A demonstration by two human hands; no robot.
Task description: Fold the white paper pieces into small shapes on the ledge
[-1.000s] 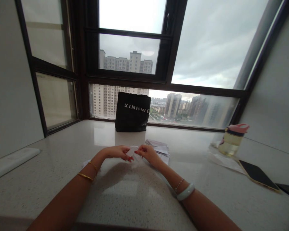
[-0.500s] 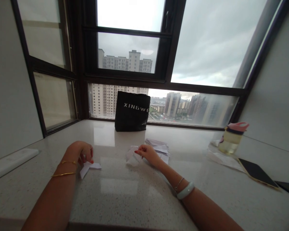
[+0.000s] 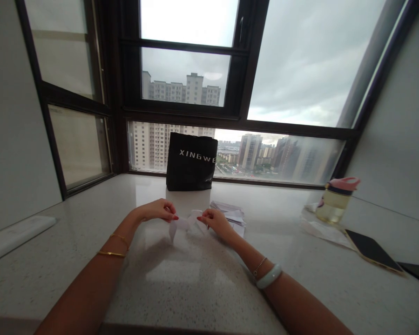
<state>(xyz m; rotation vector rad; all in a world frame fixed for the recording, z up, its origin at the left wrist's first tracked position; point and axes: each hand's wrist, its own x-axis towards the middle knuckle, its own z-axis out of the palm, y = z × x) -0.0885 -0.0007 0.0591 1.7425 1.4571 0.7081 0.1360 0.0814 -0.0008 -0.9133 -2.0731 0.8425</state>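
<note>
So nearest you've got bare speckled surface (image 3: 181, 298), then two forearms, gold bangle (image 3: 111, 254) on the left wrist, pale bangle (image 3: 269, 276) on the right. The phone (image 3: 373, 250) lies well off to the right.

Left hand (image 3: 163, 211) has its fingertips pinched together on a folded paper piece (image 3: 174, 228), which hangs just below and right of them. Right hand (image 3: 213, 221) is pinched on the edge of a pale thin sheet (image 3: 196, 217), just left of its fingertips. Can't honestly tell if that's paper or clear plastic, it's pretty washed out, or whether the two pieces touch.

My read: the step in hand is matching one piece to the other, and the next move calls for a steady right pinch and careful lining up by the left.

Just past the right hand there's a stack of papers (image 3: 234, 216), then a black bag (image 3: 192, 163) by the window (image 3: 282, 125).
</note>
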